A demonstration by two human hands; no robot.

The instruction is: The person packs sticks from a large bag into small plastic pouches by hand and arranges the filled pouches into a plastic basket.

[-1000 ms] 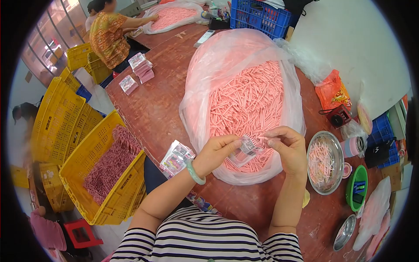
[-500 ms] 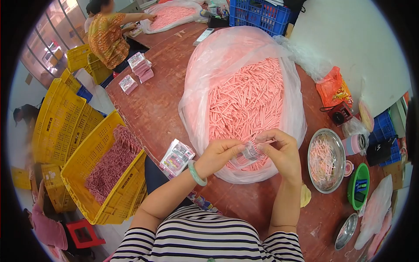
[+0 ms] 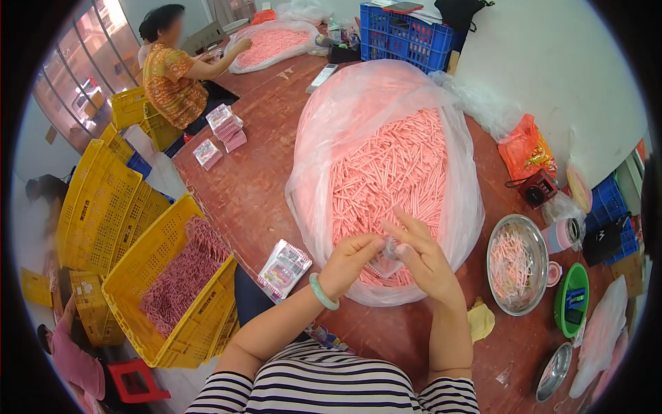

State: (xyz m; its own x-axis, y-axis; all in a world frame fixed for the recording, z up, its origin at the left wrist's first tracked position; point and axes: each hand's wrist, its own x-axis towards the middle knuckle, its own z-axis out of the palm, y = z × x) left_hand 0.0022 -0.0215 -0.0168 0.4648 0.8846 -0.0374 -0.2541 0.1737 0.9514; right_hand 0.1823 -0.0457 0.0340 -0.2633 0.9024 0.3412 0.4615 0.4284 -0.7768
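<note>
Between my hands is a small clear plastic packet [image 3: 390, 250], held above the near edge of the large bag. My left hand [image 3: 350, 263], with a pale green bangle on the wrist, is closed in a pinch on its left side. On the other side my right hand [image 3: 429, 261] grips it by the thumb and a finger, while other fingers stretch forward. The packet's contents are hard to make out. Behind them a large clear plastic bag [image 3: 310, 165] lies open, full of short pink sticks [image 3: 389, 172]. Printed packets [image 3: 284, 268] are stacked left of my left wrist.
On the right are a metal bowl of sticks [image 3: 516, 303], a green basket [image 3: 562, 317], a smaller metal bowl [image 3: 545, 395] and a radio [image 3: 536, 190]. A yellow crate [image 3: 203, 338] of dark pink pieces stands left. A person [image 3: 176, 76] works at the far left table edge.
The pink stick that showed in my right fingers is out of sight. Those fingers have opened out forward, and both hands sit slightly lower in view. The camera view has shifted a little.
</note>
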